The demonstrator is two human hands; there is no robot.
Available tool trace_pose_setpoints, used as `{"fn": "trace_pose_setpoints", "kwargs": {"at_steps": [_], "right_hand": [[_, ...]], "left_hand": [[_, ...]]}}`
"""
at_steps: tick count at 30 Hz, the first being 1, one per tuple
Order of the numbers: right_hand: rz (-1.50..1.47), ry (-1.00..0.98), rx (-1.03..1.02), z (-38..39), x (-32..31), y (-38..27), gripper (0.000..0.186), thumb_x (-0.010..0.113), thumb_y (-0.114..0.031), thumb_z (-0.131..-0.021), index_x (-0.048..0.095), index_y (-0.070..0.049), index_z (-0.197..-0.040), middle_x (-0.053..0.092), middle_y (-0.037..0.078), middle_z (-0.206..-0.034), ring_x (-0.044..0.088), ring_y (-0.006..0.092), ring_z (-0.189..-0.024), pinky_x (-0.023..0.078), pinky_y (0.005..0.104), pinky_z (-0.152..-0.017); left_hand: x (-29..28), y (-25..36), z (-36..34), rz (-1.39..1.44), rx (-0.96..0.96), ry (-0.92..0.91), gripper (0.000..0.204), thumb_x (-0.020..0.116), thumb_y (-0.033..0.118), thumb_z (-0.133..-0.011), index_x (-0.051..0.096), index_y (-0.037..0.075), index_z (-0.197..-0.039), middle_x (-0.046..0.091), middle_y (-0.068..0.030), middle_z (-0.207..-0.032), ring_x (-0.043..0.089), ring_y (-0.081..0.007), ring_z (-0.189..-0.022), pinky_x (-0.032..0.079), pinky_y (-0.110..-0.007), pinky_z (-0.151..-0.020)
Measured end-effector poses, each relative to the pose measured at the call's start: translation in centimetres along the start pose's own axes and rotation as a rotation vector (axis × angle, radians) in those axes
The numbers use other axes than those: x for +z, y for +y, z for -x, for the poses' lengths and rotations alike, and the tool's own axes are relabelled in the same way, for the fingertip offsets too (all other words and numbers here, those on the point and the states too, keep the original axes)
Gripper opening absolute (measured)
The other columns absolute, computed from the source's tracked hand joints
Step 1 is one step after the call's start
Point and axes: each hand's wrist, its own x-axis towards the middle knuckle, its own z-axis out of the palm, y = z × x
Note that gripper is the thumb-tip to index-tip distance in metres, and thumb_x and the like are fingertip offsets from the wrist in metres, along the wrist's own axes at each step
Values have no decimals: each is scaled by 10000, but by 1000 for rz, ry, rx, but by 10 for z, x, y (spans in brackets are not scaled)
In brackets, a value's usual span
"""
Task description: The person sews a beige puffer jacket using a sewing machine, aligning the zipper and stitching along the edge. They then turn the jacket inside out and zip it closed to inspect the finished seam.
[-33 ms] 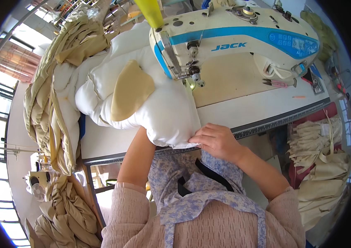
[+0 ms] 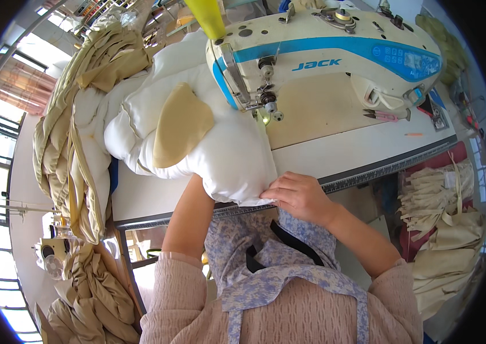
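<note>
A puffy white padded fabric piece (image 2: 237, 163) lies across the sewing table, its right edge running up to the lit needle area of a white and blue sewing machine (image 2: 334, 51). My right hand (image 2: 300, 196) is closed at the table's front edge, thumb and fingers pinching the near right corner of the padded piece. My left forearm (image 2: 187, 221) reaches beneath the piece; its hand is hidden there, so its fingers do not show. On top of the padding rests a beige fabric patch (image 2: 183, 126) with a curved outline.
A ruler strip (image 2: 386, 167) runs along the table's front edge. Pink-handled snips (image 2: 388, 115) lie under the machine's right end. Beige padded fabric (image 2: 62, 155) hangs at the left, with more beige cloth (image 2: 91, 292) below. Bundled cut pieces (image 2: 435, 198) are stacked at the right.
</note>
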Motion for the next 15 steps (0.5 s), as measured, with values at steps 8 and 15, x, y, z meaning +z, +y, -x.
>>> {"fn": "trace_pose_setpoints", "kwargs": {"at_steps": [8,15], "right_hand": [[-6,-16,42,10,10,3,290,774,-68,-706,748,-128,-989,704,-18,-917,646,180,-853,545,309,-745],[-14,-5,37,9,12,5,235,782,-117,-750,746,-136,-982,695,-10,-903,643,181,-856,537,312,-755]], "left_hand": [[15,10,33,-18,12,101,395,569,173,-970,544,58,-1347,571,-102,-1373,504,-260,-1311,414,-386,-1063],[-1,6,27,-13,5,86,389,569,166,-968,549,56,-1340,574,-102,-1369,508,-261,-1306,417,-386,-1060]]}}
